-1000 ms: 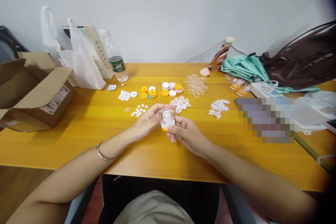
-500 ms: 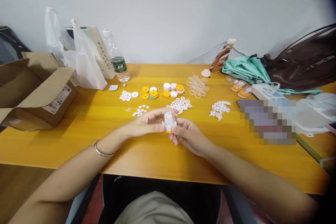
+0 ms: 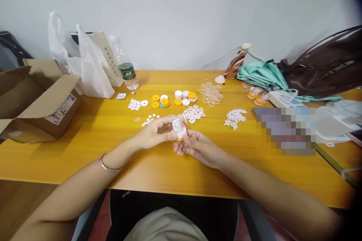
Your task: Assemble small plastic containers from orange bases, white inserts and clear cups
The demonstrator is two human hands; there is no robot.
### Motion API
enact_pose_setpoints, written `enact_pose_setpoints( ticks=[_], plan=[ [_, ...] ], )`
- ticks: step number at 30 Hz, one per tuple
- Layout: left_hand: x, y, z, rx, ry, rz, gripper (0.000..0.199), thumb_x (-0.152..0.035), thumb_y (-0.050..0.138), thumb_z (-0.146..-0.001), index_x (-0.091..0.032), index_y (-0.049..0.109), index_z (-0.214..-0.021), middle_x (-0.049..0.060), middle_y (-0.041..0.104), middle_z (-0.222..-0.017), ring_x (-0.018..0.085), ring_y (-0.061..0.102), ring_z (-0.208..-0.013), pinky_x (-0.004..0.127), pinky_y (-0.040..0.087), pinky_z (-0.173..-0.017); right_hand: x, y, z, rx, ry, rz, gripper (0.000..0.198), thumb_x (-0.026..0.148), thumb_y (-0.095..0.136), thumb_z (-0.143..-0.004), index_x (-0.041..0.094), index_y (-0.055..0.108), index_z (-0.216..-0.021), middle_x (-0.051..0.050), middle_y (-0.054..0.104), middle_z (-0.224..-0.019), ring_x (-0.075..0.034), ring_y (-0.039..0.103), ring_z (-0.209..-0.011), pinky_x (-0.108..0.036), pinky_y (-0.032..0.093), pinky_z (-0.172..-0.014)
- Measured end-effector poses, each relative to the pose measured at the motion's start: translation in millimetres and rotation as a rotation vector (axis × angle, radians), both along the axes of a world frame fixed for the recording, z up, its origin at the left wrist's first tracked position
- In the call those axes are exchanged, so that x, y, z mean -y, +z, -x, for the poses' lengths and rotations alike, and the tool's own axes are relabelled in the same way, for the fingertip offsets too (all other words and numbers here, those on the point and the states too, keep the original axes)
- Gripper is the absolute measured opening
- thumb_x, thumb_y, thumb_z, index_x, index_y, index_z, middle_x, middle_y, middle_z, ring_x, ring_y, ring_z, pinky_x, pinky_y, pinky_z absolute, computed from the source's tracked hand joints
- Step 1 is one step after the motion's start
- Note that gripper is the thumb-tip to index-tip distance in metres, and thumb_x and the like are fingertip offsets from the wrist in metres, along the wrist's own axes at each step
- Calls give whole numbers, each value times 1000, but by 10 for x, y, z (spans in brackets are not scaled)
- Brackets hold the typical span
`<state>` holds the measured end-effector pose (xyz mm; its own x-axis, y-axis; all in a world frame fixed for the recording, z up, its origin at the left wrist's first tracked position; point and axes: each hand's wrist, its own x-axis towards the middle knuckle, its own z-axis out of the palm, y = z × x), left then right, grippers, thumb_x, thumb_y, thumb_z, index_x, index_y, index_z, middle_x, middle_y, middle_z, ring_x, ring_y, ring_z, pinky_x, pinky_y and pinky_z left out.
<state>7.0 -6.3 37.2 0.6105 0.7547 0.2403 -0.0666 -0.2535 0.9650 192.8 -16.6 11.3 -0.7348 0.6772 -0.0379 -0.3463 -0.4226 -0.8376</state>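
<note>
Between both hands, above the table's front half, is a small clear-domed piece [image 3: 178,127] with a white collar, an orange base and white parts inside; its exact kind I cannot make out. My left hand [image 3: 157,131] is closed on its left side, thumb at the collar and fingers behind. My right hand [image 3: 199,146] grips the lower right, thumb on the base edge and fingers curled beneath. Just beyond the hands lie white cut-out pieces [image 3: 192,113] and small white discs [image 3: 152,117]. Orange and white round bases [image 3: 178,101] and clear domes [image 3: 210,94] sit farther back.
At the left stand an open cardboard box [image 3: 53,105], a white plastic bag [image 3: 90,71] and a water bottle [image 3: 128,73]. On the right are more white cut-outs [image 3: 235,118], two finished-looking domed pieces [image 3: 260,99], a power strip [image 3: 291,109], a teal cloth [image 3: 263,77] and a brown bag [image 3: 322,71].
Both hands have shifted slightly left with the domed piece, which now tilts a little to the left. Both hands keep their hold.
</note>
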Motion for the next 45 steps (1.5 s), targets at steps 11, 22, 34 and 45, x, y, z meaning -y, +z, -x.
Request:
enact_pose_setpoints(
  ticks=[11, 22, 34, 45],
  plan=[
    [1, -124, -98, 79, 121, 79, 31, -29, 70, -72, -15, 56, -95, 2, 57, -81, 11, 53, -72, 27, 42, -77, -3, 26, 40, 42, -205, -106, 21, 28, 75, -67, 15, 64, -80, 2, 63, -71, -6, 57, -62, -18, 46, -63],
    [25, -105, -69, 97, 36, 142, 28, -36, 62, -78, -13, 61, -95, 7, 60, -83, 13, 58, -67, 27, 47, -65, -2, -23, -8, 3, 25, -4, 44, 53, 56, -78, 11, 63, -84, -8, 68, -77, -10, 63, -66, -21, 47, -64],
    [53, -99, -124, 112, 112, 149, 25, -26, 67, -75, -14, 54, -92, 2, 59, -75, 11, 56, -62, 27, 46, -68, -17, -7, 1, 66, -94, -40, 24, 32, 71, -71, 14, 61, -81, -1, 64, -73, -7, 58, -65, -19, 45, -64],
    [70, -112, -148, 134, 184, 187, 29, -30, 69, -72, -14, 55, -92, 2, 56, -80, 10, 52, -65, 23, 43, -63, -30, -21, 28, -21, -102, 57, 27, 36, 70, -71, 15, 64, -86, -1, 67, -76, -7, 61, -69, -19, 48, -70]
  ],
)
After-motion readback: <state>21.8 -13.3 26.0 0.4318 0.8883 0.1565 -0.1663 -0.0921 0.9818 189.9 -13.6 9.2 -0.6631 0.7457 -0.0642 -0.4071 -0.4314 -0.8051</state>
